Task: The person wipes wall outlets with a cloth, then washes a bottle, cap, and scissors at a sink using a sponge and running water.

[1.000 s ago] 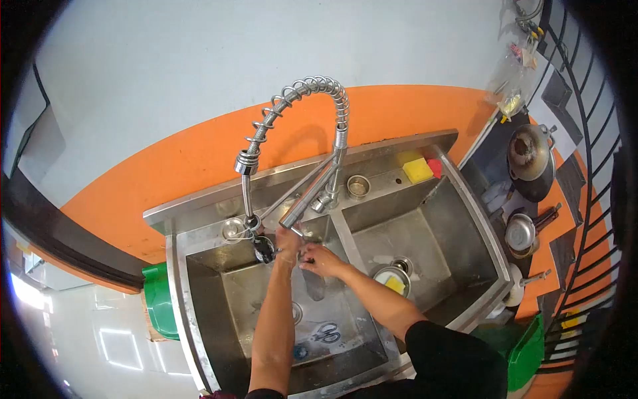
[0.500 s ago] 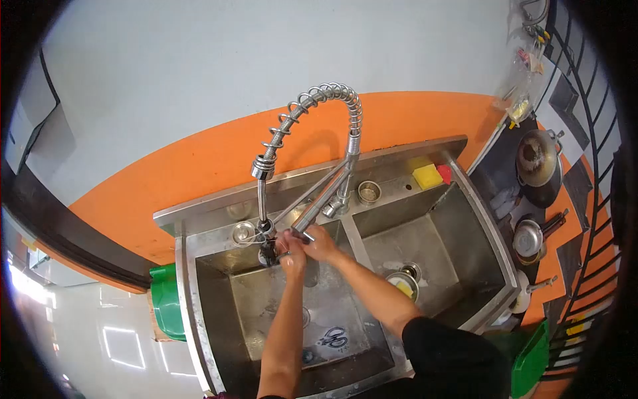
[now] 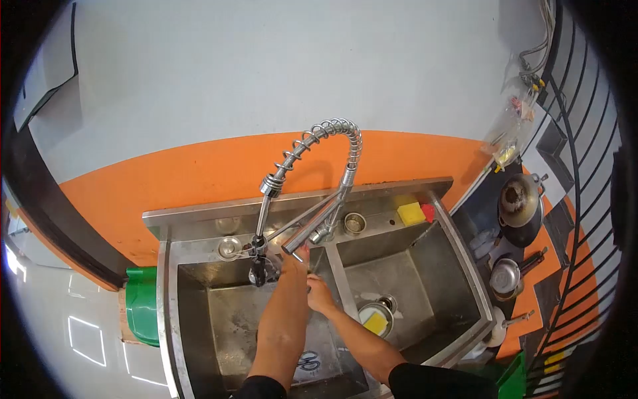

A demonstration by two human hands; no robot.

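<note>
My left hand (image 3: 297, 258) reaches up beneath the metal faucet spout (image 3: 302, 237), its fingers partly hidden by the spout and lever; whether it grips anything I cannot tell. My right hand (image 3: 321, 294) is lower and to the right, over the left basin, with fingers curled in; what they hold, if anything, does not show. Left of my hands hangs the black spray head (image 3: 257, 271) of the spring-hose faucet (image 3: 290, 157). A pair of scissors (image 3: 308, 361) lies on the floor of the left basin (image 3: 229, 309), below my forearms.
In the right basin (image 3: 399, 272) stands a round metal bowl (image 3: 389, 326) with a yellow sponge (image 3: 375, 323) in it. Another yellow sponge (image 3: 411, 213) and a red one (image 3: 428, 212) sit on the back ledge. Pans (image 3: 506, 276) and a wok (image 3: 518, 199) are at right.
The view has tilted up, so the sink sits lower. My hands, close together at the spout before, are apart now: the right has dropped below the left.
</note>
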